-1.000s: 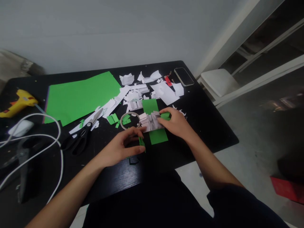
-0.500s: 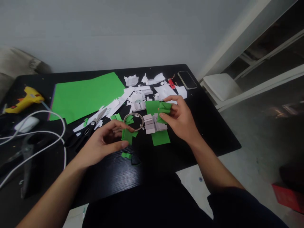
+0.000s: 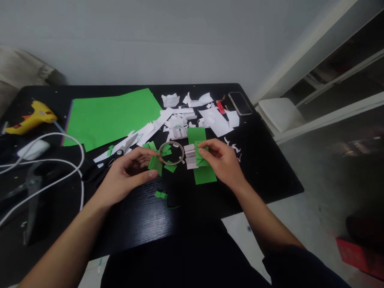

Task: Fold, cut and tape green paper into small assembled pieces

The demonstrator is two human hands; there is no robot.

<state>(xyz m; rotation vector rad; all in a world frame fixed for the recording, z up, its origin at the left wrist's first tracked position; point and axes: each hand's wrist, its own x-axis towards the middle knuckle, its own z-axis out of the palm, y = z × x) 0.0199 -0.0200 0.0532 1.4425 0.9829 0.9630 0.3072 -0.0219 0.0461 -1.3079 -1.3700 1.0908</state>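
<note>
My left hand (image 3: 130, 170) pinches a small folded green paper piece (image 3: 155, 165) just left of a roll of tape (image 3: 172, 163), which lies flat. Between the thumb and fingers of my right hand (image 3: 223, 160) is another folded green paper piece (image 3: 200, 154), held over a white pleated paper piece (image 3: 191, 157). Beneath that white piece lies a green paper strip (image 3: 207, 176), its two ends showing above and below. Green paper scraps (image 3: 170, 166) are scattered in and around the tape ring, and a small green scrap (image 3: 161, 195) sits nearer me.
Black-handled scissors (image 3: 118, 154) lie beside my left hand. A large green sheet (image 3: 114, 116), a yellow glue gun (image 3: 40, 118) and a white cable (image 3: 81, 184) are on the left. White paper scraps (image 3: 216, 120), a red lighter (image 3: 220, 106) and a phone (image 3: 240, 103) lie toward the back.
My right hand has moved slightly down and left, bringing its green piece over the white pleated piece. My left hand has shifted a little left and up, still holding its green piece.
</note>
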